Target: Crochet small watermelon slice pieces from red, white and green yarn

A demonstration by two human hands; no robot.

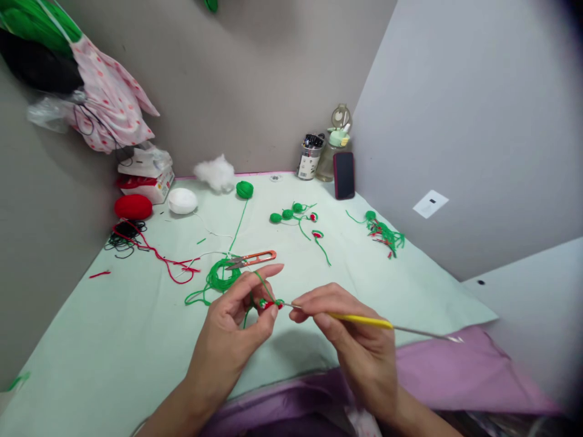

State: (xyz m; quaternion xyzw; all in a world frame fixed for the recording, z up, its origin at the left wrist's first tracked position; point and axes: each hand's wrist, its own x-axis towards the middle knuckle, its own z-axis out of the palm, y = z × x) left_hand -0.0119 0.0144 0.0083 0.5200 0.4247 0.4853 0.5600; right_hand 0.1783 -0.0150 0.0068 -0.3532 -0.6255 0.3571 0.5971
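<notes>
Between the thumb and fingers of my left hand is a small red, white and green crochet piece. Green yarn runs from the piece up by my raised index finger. My right hand grips a crochet hook by its yellow handle. The hook's thin metal tip meets the right end of the piece; its other metal end points out to the right. Just beyond my left hand lie a loose coil of green yarn and orange-handled thread snips.
Red, white and green yarn balls sit at the back left, near white stuffing. Several green crocheted balls lie mid-table. A phone, pen cup and bottle stand behind; yarn scraps lie right.
</notes>
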